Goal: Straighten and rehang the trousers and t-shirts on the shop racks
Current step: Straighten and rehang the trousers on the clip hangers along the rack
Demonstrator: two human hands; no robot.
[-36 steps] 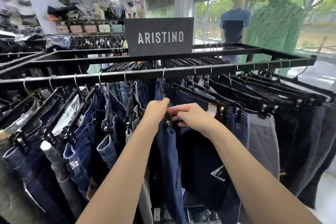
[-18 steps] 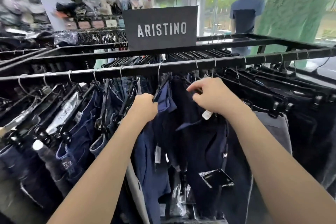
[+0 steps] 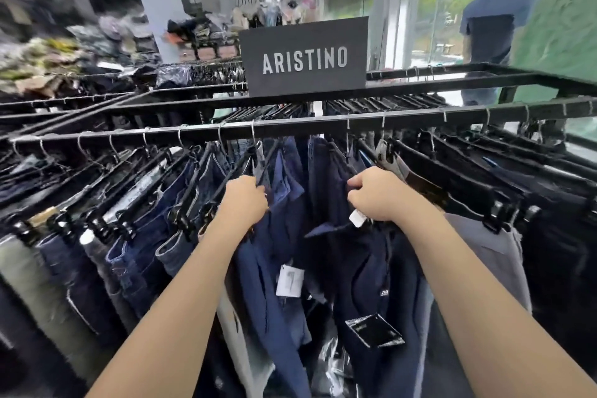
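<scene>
A black rack rail (image 3: pixel 290 126) runs across the view with many trousers on black clip hangers. In the middle hang navy trousers (image 3: pixel 284 236) and darker navy trousers (image 3: pixel 365 268) with a white label at the waist. My left hand (image 3: pixel 245 200) grips the clip hanger and waistband of the navy trousers. My right hand (image 3: pixel 378 194) is curled round the waistband of the darker navy trousers, next to the white label. A gap opens between the two pairs. Jeans (image 3: pixel 155 236) hang left of my left hand, grey trousers (image 3: pixel 487 245) right of my right hand.
A black ARISTINO sign (image 3: pixel 305 58) stands on the rack top. More racks and piled clothes lie at the back left. A mannequin in a blue t-shirt (image 3: pixel 487 29) stands by the window at the right. Price tags (image 3: pixel 289 281) dangle low between the trousers.
My hands moved apart along the rail, spreading the two navy pairs. The right hand has sunk a little on its waistband. The camera swung, blurring the background.
</scene>
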